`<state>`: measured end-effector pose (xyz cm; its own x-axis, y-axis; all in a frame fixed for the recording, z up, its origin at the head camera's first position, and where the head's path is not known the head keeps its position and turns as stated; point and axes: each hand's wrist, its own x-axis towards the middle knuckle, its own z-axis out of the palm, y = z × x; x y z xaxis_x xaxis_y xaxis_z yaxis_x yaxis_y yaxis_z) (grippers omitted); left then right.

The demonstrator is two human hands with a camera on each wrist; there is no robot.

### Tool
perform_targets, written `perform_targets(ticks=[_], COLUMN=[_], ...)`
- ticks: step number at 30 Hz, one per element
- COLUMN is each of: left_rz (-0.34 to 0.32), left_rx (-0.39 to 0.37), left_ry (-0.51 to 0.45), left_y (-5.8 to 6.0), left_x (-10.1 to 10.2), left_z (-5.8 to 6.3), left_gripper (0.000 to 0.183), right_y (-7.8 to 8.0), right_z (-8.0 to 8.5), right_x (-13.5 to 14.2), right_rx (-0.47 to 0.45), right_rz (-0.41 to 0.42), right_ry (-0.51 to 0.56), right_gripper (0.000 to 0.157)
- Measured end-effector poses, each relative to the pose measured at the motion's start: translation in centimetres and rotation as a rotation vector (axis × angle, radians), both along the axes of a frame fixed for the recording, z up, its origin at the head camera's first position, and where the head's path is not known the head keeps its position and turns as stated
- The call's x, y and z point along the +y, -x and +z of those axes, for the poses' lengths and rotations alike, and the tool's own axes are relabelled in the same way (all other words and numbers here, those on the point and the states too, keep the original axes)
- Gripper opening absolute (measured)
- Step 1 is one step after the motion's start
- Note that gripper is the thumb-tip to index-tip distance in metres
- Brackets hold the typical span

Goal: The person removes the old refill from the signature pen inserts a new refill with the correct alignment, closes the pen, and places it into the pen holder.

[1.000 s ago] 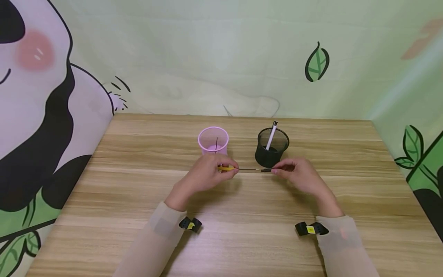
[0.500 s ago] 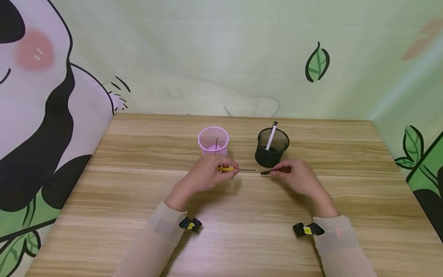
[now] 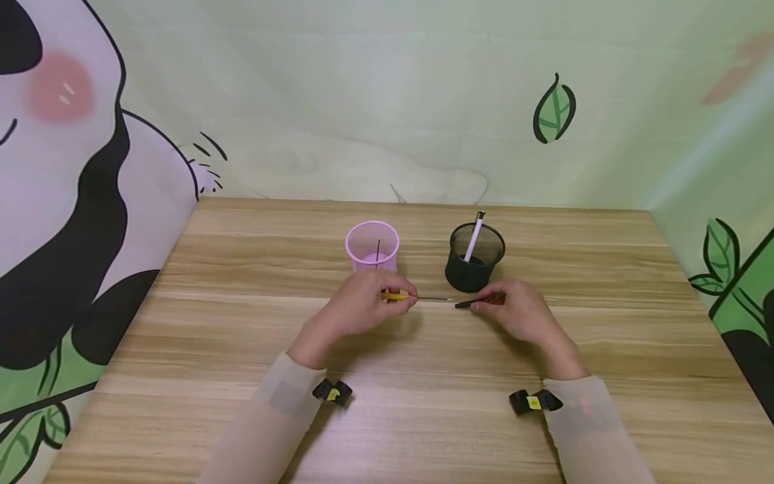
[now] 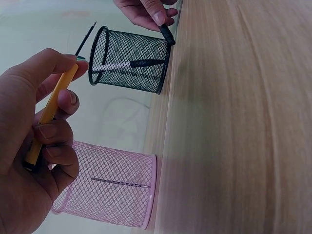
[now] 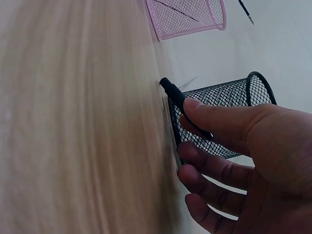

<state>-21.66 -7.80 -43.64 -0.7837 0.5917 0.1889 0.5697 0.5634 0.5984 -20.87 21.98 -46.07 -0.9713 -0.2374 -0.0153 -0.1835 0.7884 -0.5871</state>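
My left hand [image 3: 363, 302] pinches a yellow pen barrel [image 4: 56, 100] between thumb and fingers, its other fingers curled along it. A thin refill [image 3: 434, 298] sticks out of the barrel to the right, its tip bare. Opposite it, my right hand [image 3: 523, 309] pinches a short black pen section [image 5: 178, 97] between thumb and forefinger. The narrow end of that section points left, just below and right of the refill's tip, apart from it. Both hands are above the table, in front of two mesh cups.
The pink mesh cup [image 3: 363, 240] behind my left hand holds a thin dark refill [image 4: 122, 183]. Behind my right hand, a black mesh cup [image 3: 465, 277] holds a white pen [image 3: 474, 236] with a black end. The wooden table [image 3: 423, 417] meets a printed cloth backdrop [image 3: 338, 101].
My right hand has shifted slightly left and turned, so the black pen section, level with the refill before, now slants with its left end lower. My left hand stays in place.
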Motion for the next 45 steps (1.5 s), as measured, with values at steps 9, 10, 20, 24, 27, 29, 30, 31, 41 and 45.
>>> perform_targets(ticks=[9, 10, 20, 24, 27, 29, 30, 31, 41, 45], left_rz=[-0.015, -0.016, -0.012, -0.015, -0.016, -0.015, -0.016, -0.015, -0.010, -0.007], left_rx=[-0.003, -0.004, -0.001, 0.003, 0.008, 0.010, 0.012, 0.014, 0.008, -0.001], left_ry=[0.001, 0.000, 0.005, 0.006, 0.006, 0.006, 0.007, 0.008, 0.021, 0.021], left_y=[0.00, 0.00, -0.04, -0.09, -0.09, -0.06, -0.06, -0.05, -0.02, -0.06], left_x=[0.00, 0.01, 0.09, 0.09, 0.10, 0.11, 0.10, 0.11, 0.09, 0.10], left_z=[0.04, 0.04, 0.04, 0.13, 0.14, 0.12, 0.12, 0.12, 0.08, 0.16], left_gripper=[0.016, 0.016, 0.016, 0.016, 0.015, 0.015, 0.015, 0.015, 0.016, 0.016], right_y=[0.00, 0.02, 0.13, 0.09, 0.07, 0.05, 0.05, 0.05, 0.04, 0.01], right_z=[-0.14, -0.17, -0.44, -0.46, -0.46, -0.45, -0.45, -0.45, -0.34, -0.32], right_x=[-0.02, 0.00, 0.10, 0.10, 0.06, 0.05, 0.06, 0.06, 0.12, 0.10], right_rx=[0.004, 0.004, 0.003, -0.006, -0.008, -0.009, -0.008, -0.008, -0.012, -0.007], right_rz=[0.010, 0.011, 0.007, 0.002, 0.000, 0.000, 0.002, 0.002, 0.014, 0.016], right_ry=[-0.021, -0.023, -0.036, -0.031, -0.032, -0.035, -0.036, -0.037, -0.036, -0.032], right_gripper=[0.011, 0.011, 0.011, 0.010, 0.010, 0.010, 0.010, 0.010, 0.009, 0.009])
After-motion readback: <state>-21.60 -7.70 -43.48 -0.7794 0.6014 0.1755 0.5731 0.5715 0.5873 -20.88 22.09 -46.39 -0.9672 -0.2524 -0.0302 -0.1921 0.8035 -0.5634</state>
